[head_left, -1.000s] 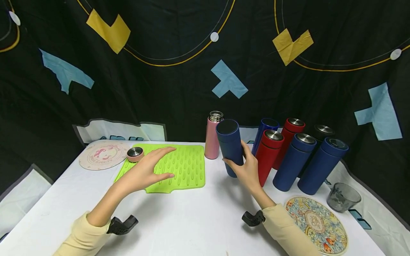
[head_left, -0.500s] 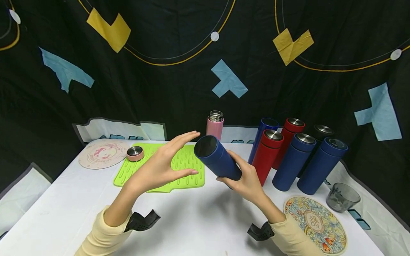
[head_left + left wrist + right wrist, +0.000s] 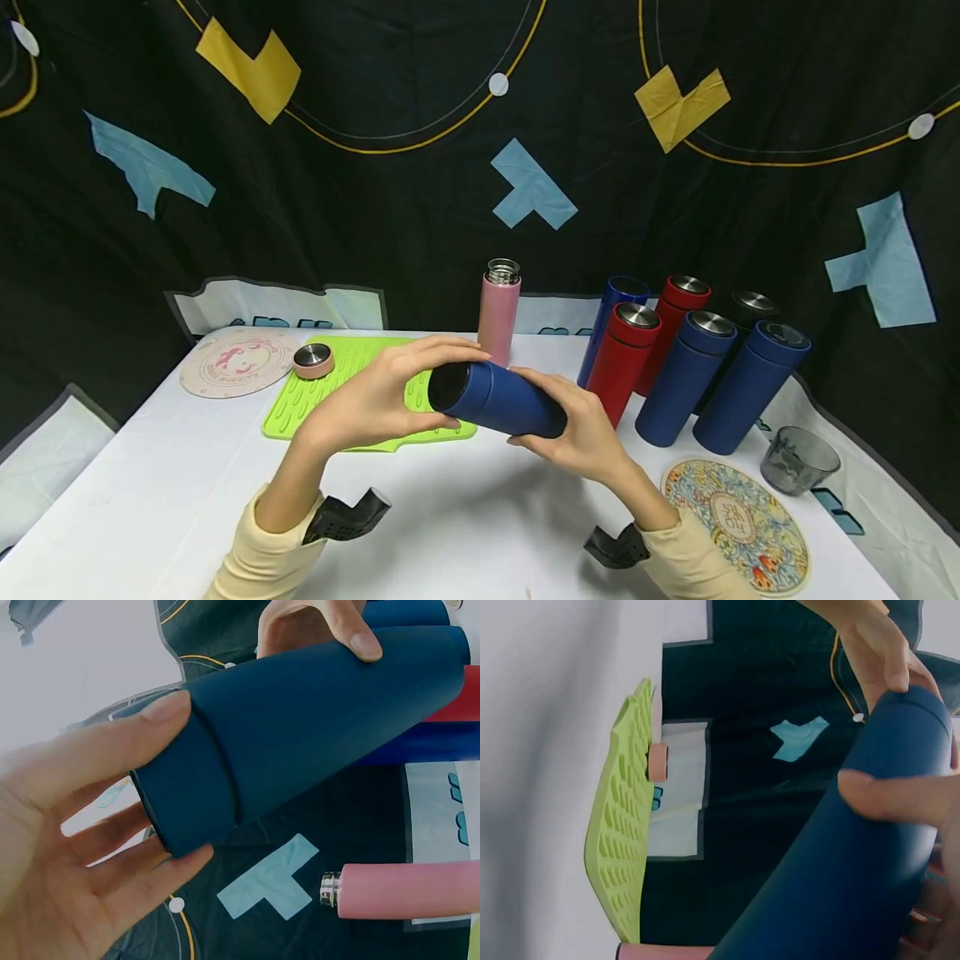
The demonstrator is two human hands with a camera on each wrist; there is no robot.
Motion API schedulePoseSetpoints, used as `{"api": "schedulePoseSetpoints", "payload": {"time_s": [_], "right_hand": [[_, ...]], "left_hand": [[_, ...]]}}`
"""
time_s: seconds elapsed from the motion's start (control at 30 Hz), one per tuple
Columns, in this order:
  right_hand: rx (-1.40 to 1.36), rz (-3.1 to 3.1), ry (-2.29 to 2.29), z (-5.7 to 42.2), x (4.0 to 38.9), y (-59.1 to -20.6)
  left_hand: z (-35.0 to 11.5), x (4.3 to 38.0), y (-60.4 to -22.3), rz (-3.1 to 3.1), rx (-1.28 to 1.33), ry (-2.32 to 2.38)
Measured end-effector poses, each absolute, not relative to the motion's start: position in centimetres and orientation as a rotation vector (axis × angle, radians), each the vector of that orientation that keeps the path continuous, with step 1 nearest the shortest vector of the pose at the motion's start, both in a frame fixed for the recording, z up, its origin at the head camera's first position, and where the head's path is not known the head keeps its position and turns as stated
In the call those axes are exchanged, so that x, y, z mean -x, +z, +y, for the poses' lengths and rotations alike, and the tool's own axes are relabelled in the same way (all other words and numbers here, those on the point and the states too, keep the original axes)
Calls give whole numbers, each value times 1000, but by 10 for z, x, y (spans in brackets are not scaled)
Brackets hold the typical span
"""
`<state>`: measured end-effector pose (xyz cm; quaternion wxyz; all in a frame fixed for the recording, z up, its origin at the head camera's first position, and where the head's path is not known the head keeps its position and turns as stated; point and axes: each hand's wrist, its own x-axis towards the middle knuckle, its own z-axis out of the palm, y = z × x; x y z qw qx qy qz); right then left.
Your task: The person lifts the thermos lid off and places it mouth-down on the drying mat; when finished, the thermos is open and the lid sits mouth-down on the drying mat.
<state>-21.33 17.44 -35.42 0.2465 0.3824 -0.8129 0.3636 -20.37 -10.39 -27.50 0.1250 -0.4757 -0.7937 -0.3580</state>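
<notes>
A dark blue thermos [image 3: 517, 404] is held up over the table, tilted with its dark-topped lid [image 3: 184, 780] toward the left. Around its body curl the fingers and thumb of my right hand [image 3: 588, 433]. My left hand [image 3: 367, 404] grips the lid end, thumb on one side and fingers on the other, as the left wrist view shows. Behind them a pink thermos [image 3: 498, 321] stands upright without its cap, its steel neck showing. A pink cap [image 3: 313, 361] with a steel top lies on the green mat [image 3: 351, 352].
To the right stand several upright thermoses: a red one [image 3: 622, 358], a blue one [image 3: 686, 379] and others close together. In front of them are a glass cup [image 3: 798, 461] and a patterned round mat [image 3: 735, 521]. A pale round mat [image 3: 236, 364] lies back left.
My right hand has brought the blue thermos left and tipped it toward the left. My left hand has moved right and taken hold of its lid end.
</notes>
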Motion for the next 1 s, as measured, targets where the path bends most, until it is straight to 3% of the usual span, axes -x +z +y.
{"api": "schedulePoseSetpoints", "payload": {"time_s": [0.6,1.0], "right_hand": [[-1137,-2087,1002,176,209,-353],[-1043,-2058,781,177,207,-344]], "left_hand": [[-105,208,-277,-2119,1437,-1129],[-96,204,-281,-2294,1104,-1180]]}}
